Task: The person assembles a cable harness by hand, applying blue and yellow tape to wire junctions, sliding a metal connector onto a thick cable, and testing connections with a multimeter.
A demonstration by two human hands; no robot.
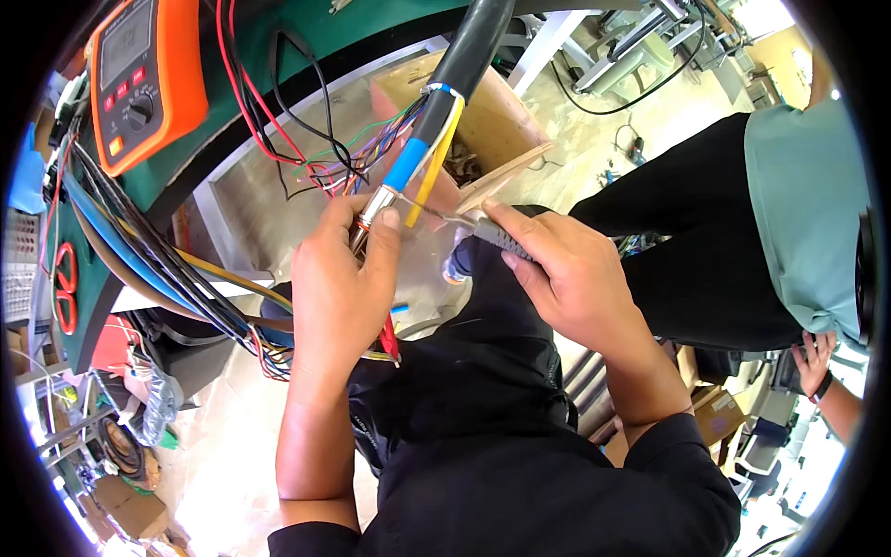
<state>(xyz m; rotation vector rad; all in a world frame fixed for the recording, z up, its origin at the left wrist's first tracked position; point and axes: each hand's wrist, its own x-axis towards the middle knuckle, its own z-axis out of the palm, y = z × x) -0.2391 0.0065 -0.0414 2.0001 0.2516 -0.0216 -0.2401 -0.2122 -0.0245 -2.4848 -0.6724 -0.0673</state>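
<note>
A thick black cable [473,46] slants down from the green bench, with a blue band [406,165] and a silver metal connector [377,201] near its lower end. My left hand [339,274] is closed around the connector, thumb and fingers pinching it. In my right hand [580,269] is a hand tool with a grey ribbed handle [501,239]; its thin metal end points left toward the connector and blue band. Whether the tip touches them I cannot tell. A yellow strip [434,176] hangs beside the cable from a white tie. Thin coloured wires [371,148] fan out behind.
An orange multimeter [148,79] lies on the green bench [246,56] with red and black leads. Red-handled scissors [65,288] and bundled cables [167,260] are at the left. Below the cable stands a wooden box [501,121]. Another person [724,223] stands close at the right.
</note>
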